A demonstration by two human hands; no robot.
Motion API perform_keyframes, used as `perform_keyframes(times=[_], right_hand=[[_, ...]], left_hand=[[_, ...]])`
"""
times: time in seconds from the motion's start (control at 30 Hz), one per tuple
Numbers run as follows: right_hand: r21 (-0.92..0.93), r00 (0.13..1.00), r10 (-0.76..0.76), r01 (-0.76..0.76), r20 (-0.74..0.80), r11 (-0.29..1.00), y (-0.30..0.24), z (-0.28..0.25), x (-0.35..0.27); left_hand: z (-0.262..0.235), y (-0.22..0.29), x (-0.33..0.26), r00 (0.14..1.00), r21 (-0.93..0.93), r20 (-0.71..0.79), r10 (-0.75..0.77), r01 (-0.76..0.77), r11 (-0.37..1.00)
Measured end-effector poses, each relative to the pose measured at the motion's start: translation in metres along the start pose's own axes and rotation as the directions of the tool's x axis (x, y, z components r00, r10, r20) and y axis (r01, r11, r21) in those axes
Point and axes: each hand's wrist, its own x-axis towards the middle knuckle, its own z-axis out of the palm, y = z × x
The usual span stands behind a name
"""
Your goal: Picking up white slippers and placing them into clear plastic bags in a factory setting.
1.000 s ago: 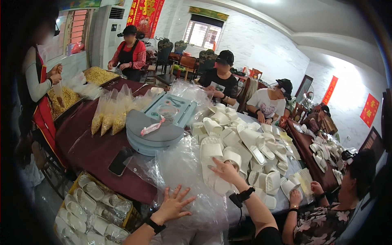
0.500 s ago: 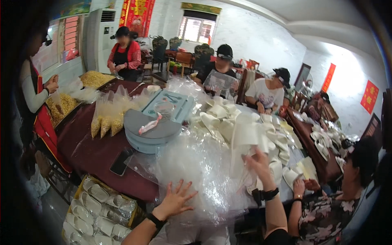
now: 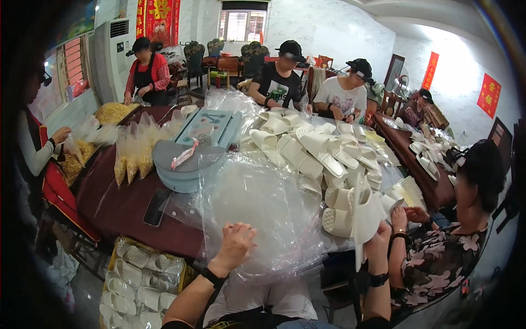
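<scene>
A stack of clear plastic bags (image 3: 257, 214) lies at the table's front edge before me. On its near part rests my left hand (image 3: 236, 244), its fingers curled in and closed on the thin film. To the right, my right hand (image 3: 377, 242) grips a white slipper (image 3: 366, 216) held upright, above the front of the table. Beside and behind it, a big heap of loose white slippers (image 3: 298, 151) covers the table's right half. Some of the slippers near my right hand are hidden behind the one held.
At the left stand a grey-blue machine (image 3: 189, 164), a phone (image 3: 157, 207) and filled clear bags (image 3: 134, 156). A yellow crate (image 3: 183, 279) of wrapped slippers sits low at left. A co-worker (image 3: 438, 247) is close at right; others work around the table (image 3: 109, 203).
My right hand has gone from reaching over the bags to gripping a slipper farther right. My left hand's spread fingers have curled in on the bags. The view has shifted slightly.
</scene>
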Motion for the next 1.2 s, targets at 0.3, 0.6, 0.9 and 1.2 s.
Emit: perform_keyframes(times=[0.3, 0.6, 0.9, 1.2], right_hand=[[0.246, 0.966, 0.2, -0.236, 0.164, 0.94, 0.041, 0.009, -0.046], [0.26, 0.96, 0.198, -0.246, 0.197, 0.934, 0.042, 0.016, -0.052], [0.208, 0.972, 0.17, -0.203, 0.163, 0.957, 0.035, 0.011, -0.062], [0.186, 0.965, 0.187, -0.221, 0.183, 0.957, 0.033, 0.0, -0.07]], left_hand=[[-0.06, 0.041, -0.032, 0.97, 0.272, 0.231, -0.073, 0.007, 0.962], [-0.056, 0.024, -0.057, 0.974, 0.217, 0.211, -0.079, 0.032, 0.976], [-0.039, 0.024, -0.036, 0.995, -0.037, -0.094, -0.017, 0.013, 0.999], [-0.035, 0.045, -0.008, 0.937, -0.47, -0.21, -0.28, 0.154, 0.869]])
